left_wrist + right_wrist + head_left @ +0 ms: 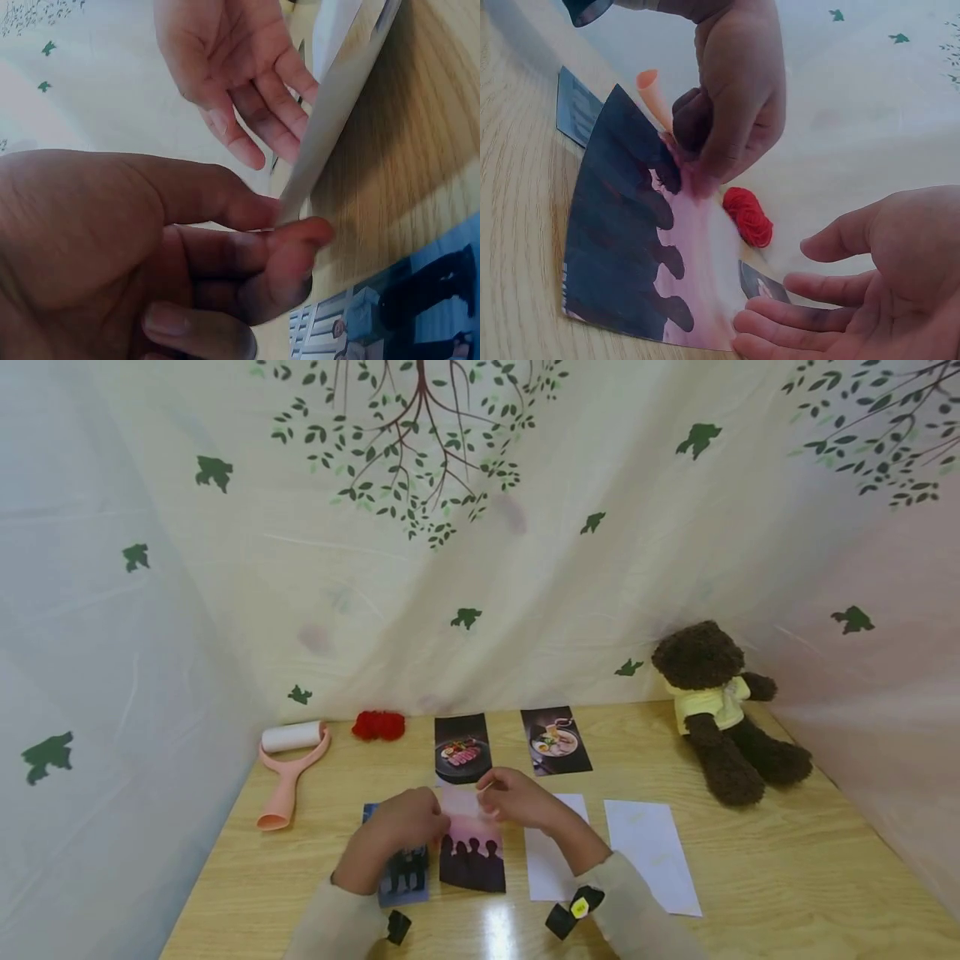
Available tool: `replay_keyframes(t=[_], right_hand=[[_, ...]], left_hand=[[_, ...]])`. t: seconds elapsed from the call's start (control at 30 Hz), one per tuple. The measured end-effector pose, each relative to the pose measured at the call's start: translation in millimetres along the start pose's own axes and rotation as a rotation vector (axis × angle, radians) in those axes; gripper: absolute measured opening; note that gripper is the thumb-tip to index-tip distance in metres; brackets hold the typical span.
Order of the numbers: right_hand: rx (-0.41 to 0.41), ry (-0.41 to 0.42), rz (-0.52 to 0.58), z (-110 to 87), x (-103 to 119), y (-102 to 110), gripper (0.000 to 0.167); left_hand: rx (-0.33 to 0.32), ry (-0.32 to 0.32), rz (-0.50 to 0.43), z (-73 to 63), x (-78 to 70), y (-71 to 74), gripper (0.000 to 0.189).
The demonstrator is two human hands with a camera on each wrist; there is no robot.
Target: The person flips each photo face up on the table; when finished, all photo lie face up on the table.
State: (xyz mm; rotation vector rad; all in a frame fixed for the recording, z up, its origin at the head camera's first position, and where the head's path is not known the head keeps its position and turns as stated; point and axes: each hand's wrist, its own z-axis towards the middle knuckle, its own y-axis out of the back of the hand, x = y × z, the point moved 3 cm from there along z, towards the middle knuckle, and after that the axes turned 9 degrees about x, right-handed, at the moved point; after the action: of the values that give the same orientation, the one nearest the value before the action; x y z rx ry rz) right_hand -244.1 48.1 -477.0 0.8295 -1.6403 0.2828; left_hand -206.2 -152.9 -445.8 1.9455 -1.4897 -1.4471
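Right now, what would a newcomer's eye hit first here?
Probably the yellow-shirted brown teddy bear, at the back right of the table. Next, the pink silhouette photo at centre, pinched by the left hand with the right hand close by. Then the red yarn, at the back left.

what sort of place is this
Probably an indoor tabletop space that has been screened off, though the room beyond can't be seen. A leaf-and-bird-printed cloth hangs behind and at both sides of a wooden table, and a teddy bear sits near the back.
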Motion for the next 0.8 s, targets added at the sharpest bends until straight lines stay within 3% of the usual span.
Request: replay_keyframes(t=[0.13,0.23,0.53,0.67,0.8], right_hand=[[0.015,-0.019,-0.033,-0.9,2,-2,0.033],[0.018,-0.03,-0.05,-0.7,2,-3,0.032],[-0.006,-0.023,-0.086,0.5,0,-1,0.028],[-0.047,0.027,-0.087,-5.5,3,11,0.028],[-0.145,0.048,-0.12,-25.2,3,38,0.026]], left_hand=[[0.057,0.08,0.036,3.7,8.1,-3.3,0.032],[0.071,0.126,0.033,-2.2,4.0,-2.7,0.031],[0.057,0.177,0.047,1.8,5.5,-7.2,0.035],[0.047,0.126,0.065,4.1,1.0,-9.1,0.031],[0.023,-0.029,0.062,1.0,-19.1,-16.5,0.03]])
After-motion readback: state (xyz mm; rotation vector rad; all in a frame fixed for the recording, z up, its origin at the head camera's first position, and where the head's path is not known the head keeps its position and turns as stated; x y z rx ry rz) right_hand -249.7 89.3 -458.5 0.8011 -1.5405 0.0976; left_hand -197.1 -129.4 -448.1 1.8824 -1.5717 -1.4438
